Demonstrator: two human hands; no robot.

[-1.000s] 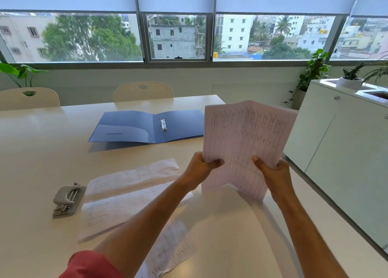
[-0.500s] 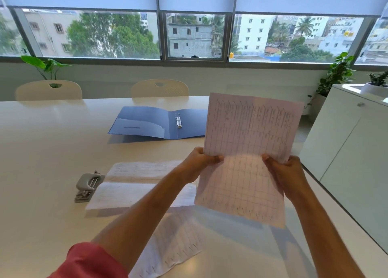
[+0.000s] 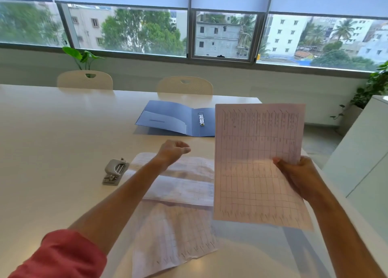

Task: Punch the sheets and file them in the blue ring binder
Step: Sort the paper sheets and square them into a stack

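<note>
From the head view, your right hand [image 3: 298,175] pinches one printed sheet [image 3: 257,164] by its right edge and holds it upright in the air over the near right part of the bench [image 3: 52,130]. Held that way, the grid faces you and the light from the windows comes through it, which suits checking the page or finding the edge to punch. Your left hand [image 3: 173,150] is off the paper, hovering above the bench with its fingers loosely curled and holding nothing; it sits between the sheet and the hole punch [image 3: 115,172], so it looks free to go for the tool.

The hole punch lies flat on the bench to the left, just beside the left edge of the loose sheets [image 3: 178,185], within easy reach of that free hand. Those sheets lie spread and overlapping on the near middle of the bench, one of them slanting toward you under your left forearm, apparently waiting their turn.

The blue ring binder [image 3: 168,118] lies open and flat at the far middle of the bench, its metal ring mechanism [image 3: 201,119] exposed at the spine; the rings look bare, though I cannot tell whether they are open. It is well apart from the punch, and the raised sheet hides its right cover. I judge that punching has not yet begun on this sheet.
</note>
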